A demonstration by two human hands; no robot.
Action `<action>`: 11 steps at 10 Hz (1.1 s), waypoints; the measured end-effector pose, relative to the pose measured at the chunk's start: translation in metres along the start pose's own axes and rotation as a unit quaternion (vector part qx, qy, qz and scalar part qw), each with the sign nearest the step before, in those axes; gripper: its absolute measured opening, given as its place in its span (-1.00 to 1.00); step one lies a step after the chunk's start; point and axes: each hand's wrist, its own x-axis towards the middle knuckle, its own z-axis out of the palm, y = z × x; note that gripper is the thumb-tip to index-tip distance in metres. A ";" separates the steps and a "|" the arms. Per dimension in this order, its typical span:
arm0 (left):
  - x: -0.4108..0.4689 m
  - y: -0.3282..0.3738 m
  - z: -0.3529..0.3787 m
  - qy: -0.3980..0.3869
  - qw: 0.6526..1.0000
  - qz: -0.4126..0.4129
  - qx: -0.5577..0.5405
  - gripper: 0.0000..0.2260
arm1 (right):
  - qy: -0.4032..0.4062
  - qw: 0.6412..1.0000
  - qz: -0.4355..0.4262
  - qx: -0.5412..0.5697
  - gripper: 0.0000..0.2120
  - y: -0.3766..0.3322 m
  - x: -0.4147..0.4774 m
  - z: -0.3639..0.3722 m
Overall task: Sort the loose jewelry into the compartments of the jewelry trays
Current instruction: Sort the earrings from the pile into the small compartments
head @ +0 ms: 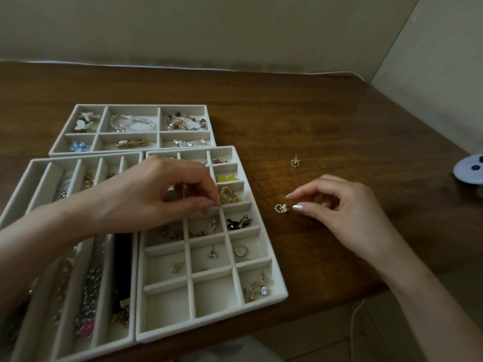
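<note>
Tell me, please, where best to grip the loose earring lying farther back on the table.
I would pinch the far earring across its bow middle from above, fingers at its left and right: it lies lengthwise, thin post pointing away, sides clear. The right hand is nearer.

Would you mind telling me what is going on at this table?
A person is sorting jewelry into compartment trays. The left hand hovers over the grid tray with fingertips pinched; whether they hold anything is unclear. The right hand reaches for a small gold earring on the wooden table, thumb and forefinger not yet closed on it. A similar earring lies farther back.
</note>
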 end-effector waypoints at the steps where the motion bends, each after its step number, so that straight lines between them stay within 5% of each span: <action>1: 0.000 0.000 0.000 -0.003 1.000 0.000 0.002 -0.79 | -0.010 1.000 -0.001 -0.010 -0.83 -0.002 0.004 0.006; 5: 0.000 0.001 0.000 -0.004 1.000 0.000 0.005 -0.79 | -0.011 1.000 -0.022 -0.009 -0.89 -0.008 0.007 0.006; 9: 0.000 0.002 -0.001 0.001 1.000 -0.010 0.002 -0.79 | -0.166 0.962 -0.201 0.079 -0.82 -0.060 -0.026 0.027; 11: 0.010 0.007 0.001 0.060 0.996 -0.058 -0.045 -0.82 | -0.009 0.995 -0.077 0.060 -0.79 -0.031 -0.007 0.000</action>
